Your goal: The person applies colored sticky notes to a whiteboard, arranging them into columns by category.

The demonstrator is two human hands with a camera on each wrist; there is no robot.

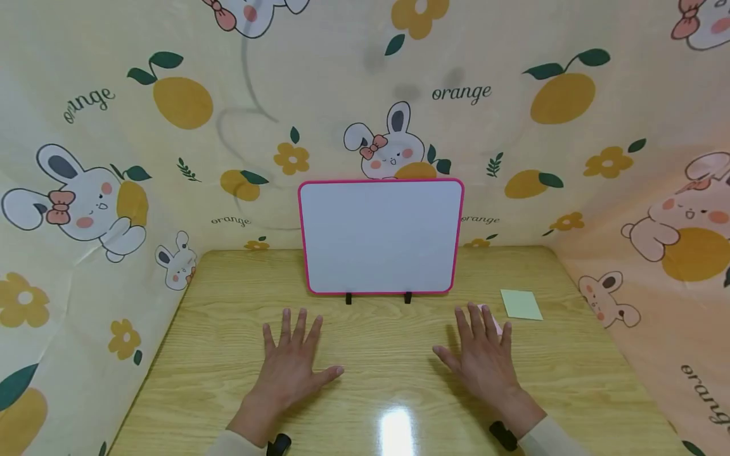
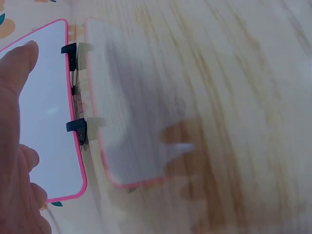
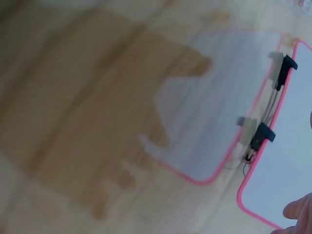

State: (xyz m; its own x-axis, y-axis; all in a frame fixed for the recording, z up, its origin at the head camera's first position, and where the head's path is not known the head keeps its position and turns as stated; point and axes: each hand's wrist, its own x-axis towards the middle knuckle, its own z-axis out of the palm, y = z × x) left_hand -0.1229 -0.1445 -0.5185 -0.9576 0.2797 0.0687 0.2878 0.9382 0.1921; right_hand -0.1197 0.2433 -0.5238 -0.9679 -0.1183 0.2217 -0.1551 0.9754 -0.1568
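My left hand (image 1: 293, 370) is held over the wooden table with its fingers spread and holds nothing. On the other side, my right hand (image 1: 485, 361) is likewise spread and without anything in its grasp. Its fingers partly cover a pink paper note (image 1: 498, 325) in the head view. Just beyond its fingertips, to the right, lies a pale green paper note (image 1: 521, 304). A whiteboard (image 1: 381, 237) with a pink frame stands upright behind both hands on black clip feet (image 2: 77, 126). Only fingertips (image 3: 300, 214) of the right hand show in the right wrist view.
The wooden table (image 1: 228, 329) bears a bright light reflection near its front. Cloth walls (image 1: 342, 76) printed with rabbits and oranges enclose it at the back and both sides. Black wrist straps (image 1: 504, 436) show at the sleeves.
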